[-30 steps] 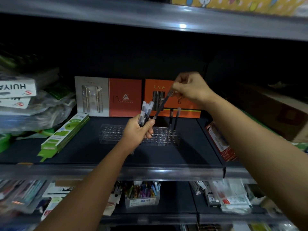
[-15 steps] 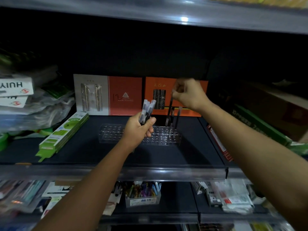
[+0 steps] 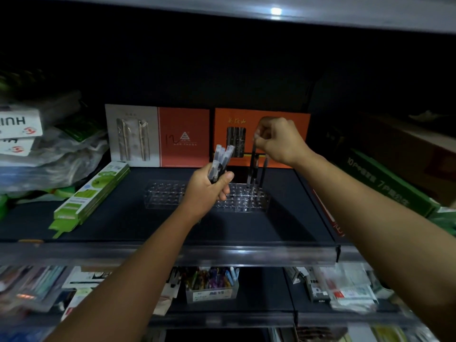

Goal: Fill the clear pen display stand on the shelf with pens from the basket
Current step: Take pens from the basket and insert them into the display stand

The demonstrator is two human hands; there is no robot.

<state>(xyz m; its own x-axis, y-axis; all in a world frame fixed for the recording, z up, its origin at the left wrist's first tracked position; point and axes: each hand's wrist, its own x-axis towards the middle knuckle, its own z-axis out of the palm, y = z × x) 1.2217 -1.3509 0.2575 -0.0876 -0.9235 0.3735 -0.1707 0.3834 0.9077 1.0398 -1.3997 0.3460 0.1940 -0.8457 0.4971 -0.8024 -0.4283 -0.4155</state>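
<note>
The clear stand (image 3: 172, 196) sits on the dark shelf (image 3: 123, 225), about in the middle, its grid of holes mostly unfilled on the left. At its right end a couple of dark pens (image 3: 263, 174) stand upright in the holes. The right hand (image 3: 278, 141) is over that end, fingers pressed together in a pinch on the top of one more pen (image 3: 252, 166), which hangs nearly straight down with its lower tip at the stand's top; whether it is already in a hole I cannot tell. The left hand (image 3: 209, 191) is held in front of the stand, just left of the standing pens, curled closed around a bundle of pens (image 3: 220, 161) whose clear caps stick up and lean slightly to the right. Behind the stand, against the back of the shelf, a grey and red box (image 3: 158, 137) and an orange box (image 3: 261, 127) stand upright side by side. A long green pack (image 3: 91, 193) lies on the shelf to the left, and farther left there is a heap of plastic-wrapped goods (image 3: 49, 154). On the lower shelf, a small tub of coloured pens (image 3: 212, 285) sits below the left forearm.
</note>
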